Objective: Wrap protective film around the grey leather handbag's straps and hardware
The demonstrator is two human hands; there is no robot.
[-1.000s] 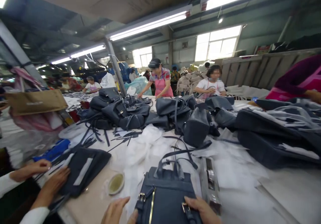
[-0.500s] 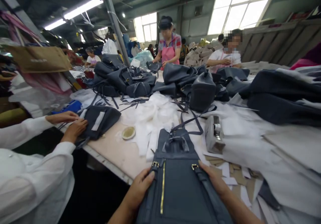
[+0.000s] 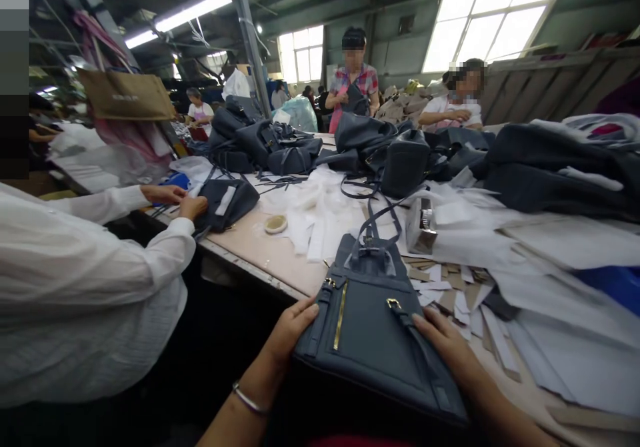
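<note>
The dark blue bag [image 3: 377,330] lies at the near edge of the table [image 3: 295,270]. Its handle end is over the table, and its bottom end pokes out toward the person. The 2 hands are apart, 1 on each side, both holding the bag. The left hand [image 3: 293,327] grips the left side, with the thumb near the gold zipper [image 3: 341,315]. The right hand [image 3: 443,337] grips the right side, and its thumb touches the edge by a strap [image 3: 417,340]. The 2 arms reach up from below and lean in toward the bag. A silver bangle [image 3: 249,399] circles the left wrist.
</note>
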